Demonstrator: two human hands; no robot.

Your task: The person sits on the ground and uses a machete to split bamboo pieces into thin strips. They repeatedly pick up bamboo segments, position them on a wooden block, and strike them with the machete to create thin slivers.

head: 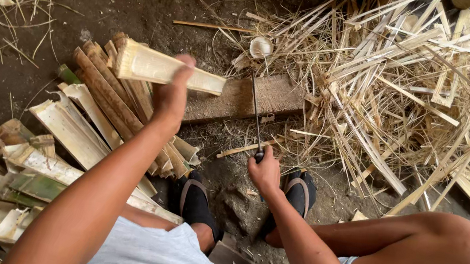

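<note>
Left hand (171,93) gripped a split bamboo piece (163,69) over the wood block (252,97). Right hand (264,170) closed on knife (256,116) handle, blade pointing far.

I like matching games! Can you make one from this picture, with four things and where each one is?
Things:
1. bamboo piece
2. knife
3. pile of thin strips
4. wooden block

Places:
A. heaped on the ground, at the picture's right
B. held in the left hand
C. flat on the ground under the blade
D. gripped by the right hand

Pairs: 1-B, 2-D, 3-A, 4-C
</note>
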